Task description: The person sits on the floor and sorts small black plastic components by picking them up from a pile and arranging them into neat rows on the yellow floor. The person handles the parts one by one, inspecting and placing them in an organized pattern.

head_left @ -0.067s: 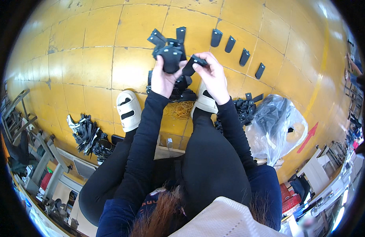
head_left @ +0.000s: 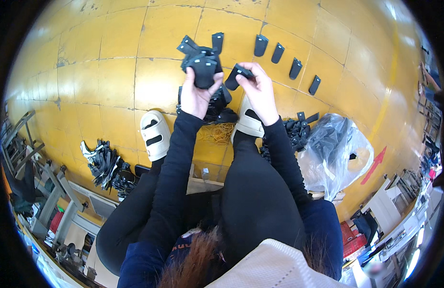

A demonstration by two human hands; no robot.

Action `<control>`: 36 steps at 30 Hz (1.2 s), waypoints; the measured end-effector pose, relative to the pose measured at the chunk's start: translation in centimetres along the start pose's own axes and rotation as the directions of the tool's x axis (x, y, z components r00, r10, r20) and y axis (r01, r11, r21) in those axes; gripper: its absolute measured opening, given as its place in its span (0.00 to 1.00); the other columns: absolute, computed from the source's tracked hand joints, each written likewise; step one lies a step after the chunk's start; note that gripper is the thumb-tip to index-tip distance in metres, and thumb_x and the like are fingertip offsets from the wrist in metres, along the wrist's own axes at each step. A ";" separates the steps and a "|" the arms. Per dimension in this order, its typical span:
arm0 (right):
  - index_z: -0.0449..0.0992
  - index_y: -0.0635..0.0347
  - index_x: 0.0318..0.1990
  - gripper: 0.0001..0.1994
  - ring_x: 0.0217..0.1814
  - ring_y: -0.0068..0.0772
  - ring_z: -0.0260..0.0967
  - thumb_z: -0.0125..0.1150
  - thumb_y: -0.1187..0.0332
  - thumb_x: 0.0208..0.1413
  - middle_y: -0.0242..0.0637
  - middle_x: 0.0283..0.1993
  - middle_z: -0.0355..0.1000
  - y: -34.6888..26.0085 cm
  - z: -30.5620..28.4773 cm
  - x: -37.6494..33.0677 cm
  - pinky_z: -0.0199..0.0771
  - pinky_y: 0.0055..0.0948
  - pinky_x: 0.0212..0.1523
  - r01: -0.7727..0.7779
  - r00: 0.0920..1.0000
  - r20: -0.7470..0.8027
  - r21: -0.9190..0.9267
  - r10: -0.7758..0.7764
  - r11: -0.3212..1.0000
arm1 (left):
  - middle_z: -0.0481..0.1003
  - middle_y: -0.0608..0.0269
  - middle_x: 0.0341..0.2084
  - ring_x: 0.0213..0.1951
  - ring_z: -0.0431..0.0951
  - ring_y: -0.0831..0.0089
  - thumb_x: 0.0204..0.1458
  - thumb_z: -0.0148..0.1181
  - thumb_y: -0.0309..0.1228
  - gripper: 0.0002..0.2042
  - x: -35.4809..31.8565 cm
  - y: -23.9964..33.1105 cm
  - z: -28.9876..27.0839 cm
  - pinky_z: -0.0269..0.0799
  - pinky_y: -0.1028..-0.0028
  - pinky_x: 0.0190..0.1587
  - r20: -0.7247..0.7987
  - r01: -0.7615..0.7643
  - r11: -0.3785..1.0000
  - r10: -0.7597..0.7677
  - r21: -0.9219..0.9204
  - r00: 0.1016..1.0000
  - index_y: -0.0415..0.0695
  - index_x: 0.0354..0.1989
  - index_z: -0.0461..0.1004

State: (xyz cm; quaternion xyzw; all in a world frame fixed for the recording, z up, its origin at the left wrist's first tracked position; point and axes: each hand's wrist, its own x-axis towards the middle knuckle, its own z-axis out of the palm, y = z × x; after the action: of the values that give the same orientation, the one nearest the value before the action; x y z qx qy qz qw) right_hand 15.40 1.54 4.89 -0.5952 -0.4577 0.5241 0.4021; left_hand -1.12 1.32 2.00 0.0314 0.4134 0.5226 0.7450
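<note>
The person sits on a yellow tiled floor [head_left: 102,81] with both legs stretched forward, and the widest bare stretch of it lies to the left and ahead of the left hand, running out to the curved rim of the view. To the right the room is tighter: a row of four small black flat pieces [head_left: 287,60] lies spaced out on the tiles beyond the right hand, and a crumpled clear plastic bag holding dark parts [head_left: 337,149] sits beside the right leg, with a loose heap of black pieces [head_left: 291,132] just left of it. At the lower left a pile of black and white strap-like parts [head_left: 104,165] rests near grey metal frames [head_left: 44,201], which hem in that side. The left hand [head_left: 195,96] is raised in front of the body, its fingers clamped around a bundle of black flat tabbed pieces [head_left: 200,60] that fans out above the palm. The right hand [head_left: 260,91] is level with it and just to its right, thumb and fingers pinched on a single small black piece [head_left: 237,74] whose end points toward the bundle, close to it but not clearly touching. Below both hands, between the two white sandals [head_left: 155,134], lie more black pieces and a tangle of yellowish rubber bands [head_left: 217,133] on the floor.
</note>
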 end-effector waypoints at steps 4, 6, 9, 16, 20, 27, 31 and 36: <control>0.71 0.62 0.45 0.15 0.42 0.38 0.70 0.54 0.80 0.47 0.44 0.37 0.70 4.1 -2.2 1.9 0.70 0.30 0.43 0.184 0.946 -0.133 -0.533 -0.296 0.826 | 0.71 0.54 0.45 0.46 0.74 0.59 0.61 0.40 0.50 0.25 0.9 0.8 -0.6 0.72 0.61 0.52 -0.033 -0.038 0.999 0.038 -0.021 0.999 0.38 0.53 0.62; 0.71 0.61 0.43 0.14 0.41 0.42 0.68 0.54 0.80 0.47 0.45 0.36 0.69 6.9 -2.7 2.6 0.69 0.36 0.43 0.198 0.943 -0.054 -0.702 -0.328 0.684 | 0.71 0.53 0.45 0.46 0.75 0.58 0.60 0.41 0.49 0.24 1.0 1.0 -0.9 0.73 0.61 0.52 -0.019 -0.055 0.998 0.055 -0.035 0.998 0.40 0.53 0.62; 0.71 0.59 0.41 0.13 0.40 0.46 0.66 0.52 0.80 0.46 0.45 0.36 0.68 11.6 -3.0 3.2 0.67 0.42 0.43 0.193 0.954 0.027 -0.818 -0.299 0.542 | 0.71 0.53 0.46 0.46 0.74 0.58 0.60 0.41 0.49 0.25 1.2 0.8 -1.2 0.71 0.61 0.53 -0.033 -0.053 0.998 0.052 -0.032 0.998 0.41 0.54 0.62; 0.71 0.63 0.43 0.12 0.44 0.47 0.66 0.51 0.79 0.49 0.46 0.40 0.67 11.6 -2.9 4.2 0.67 0.35 0.45 0.119 0.965 -0.121 -0.590 -0.233 0.799 | 0.71 0.54 0.46 0.47 0.74 0.58 0.60 0.42 0.49 0.24 1.0 0.7 -1.1 0.71 0.61 0.53 -0.019 -0.053 0.998 0.052 -0.045 0.998 0.41 0.54 0.62; 0.71 0.66 0.46 0.14 0.41 0.33 0.69 0.55 0.77 0.50 0.42 0.42 0.71 10.9 -4.6 7.2 0.68 0.29 0.43 -0.099 0.946 -0.324 -0.327 -0.013 0.940 | 0.71 0.54 0.46 0.47 0.74 0.57 0.60 0.43 0.47 0.23 1.0 0.4 -1.2 0.71 0.60 0.53 -0.027 -0.023 0.996 0.021 -0.092 0.999 0.41 0.54 0.61; 0.71 0.67 0.49 0.22 0.40 0.27 0.70 0.65 0.75 0.43 0.42 0.43 0.74 9.9 -3.4 17.1 0.70 0.25 0.42 -0.098 0.964 -0.238 0.099 0.119 0.990 | 0.72 0.55 0.44 0.47 0.74 0.62 0.60 0.45 0.43 0.20 1.1 -0.3 -1.9 0.71 0.64 0.54 -0.035 0.003 0.999 -0.002 0.035 0.999 0.39 0.52 0.63; 0.73 0.63 0.48 0.22 0.39 0.31 0.71 0.66 0.73 0.41 0.41 0.43 0.73 11.4 -2.7 19.7 0.70 0.27 0.41 -0.005 0.967 -0.231 -0.431 -0.105 0.902 | 0.73 0.57 0.43 0.46 0.75 0.63 0.60 0.45 0.43 0.19 1.3 -0.6 -1.5 0.72 0.63 0.52 -0.009 -0.019 0.999 0.020 0.046 1.000 0.40 0.50 0.66; 0.77 0.61 0.41 0.15 0.32 0.26 0.68 0.65 0.65 0.46 0.37 0.34 0.73 6.6 0.3 15.5 0.69 0.25 0.36 0.165 0.937 -0.240 -0.339 -0.255 0.926 | 0.73 0.56 0.44 0.47 0.75 0.61 0.61 0.45 0.41 0.18 1.0 -0.1 -1.6 0.71 0.61 0.53 -0.011 -0.019 1.000 0.019 -0.016 1.000 0.40 0.50 0.65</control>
State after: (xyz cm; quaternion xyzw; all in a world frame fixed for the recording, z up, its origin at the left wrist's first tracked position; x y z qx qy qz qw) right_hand 16.43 14.84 -5.45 -0.6665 -0.5353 0.3085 0.4172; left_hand -1.95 1.47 0.25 0.0265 0.4128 0.5332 0.7379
